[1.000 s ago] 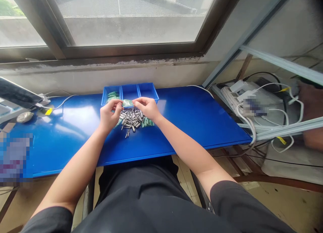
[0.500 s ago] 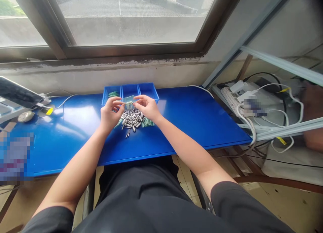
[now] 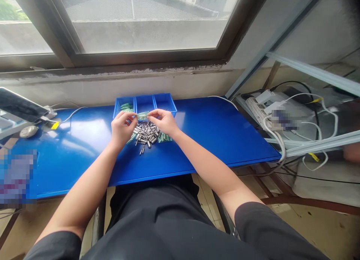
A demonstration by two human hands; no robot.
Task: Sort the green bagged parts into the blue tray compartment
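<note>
1. Blue tabletop (image 3: 213, 132) under a window is where you work, and both of your hands meet near its far edge.
2. Your left hand (image 3: 121, 125) and your right hand (image 3: 164, 121) together pinch one small clear bag (image 3: 143, 116), greenish in tint, by its two ends; each hand is closed on the bag with fingertips, and the bag hangs stretched between them above the table.
3. Directly beneath the bag lies one loose heap of small metal pins (image 3: 146, 134) on the tabletop (too many and too small to count); your right palm hovers just above its right part.
4. Beside the heap, more greenish bags (image 3: 164, 137) lie flat at its right edge, and one more peeks out at its left under your left hand; their exact number cannot be told.
5. Just behind your hands stand three blue bins (image 3: 165, 101) side by side: the left one holds greenish bags, and the right one looks bare inside.
6. Farther out, at the far left, one round pale object (image 3: 27, 131) sits beside one white cable (image 3: 69, 114); to the right, off the table, white cords lie tangled on a power strip (image 3: 260, 106).
</note>
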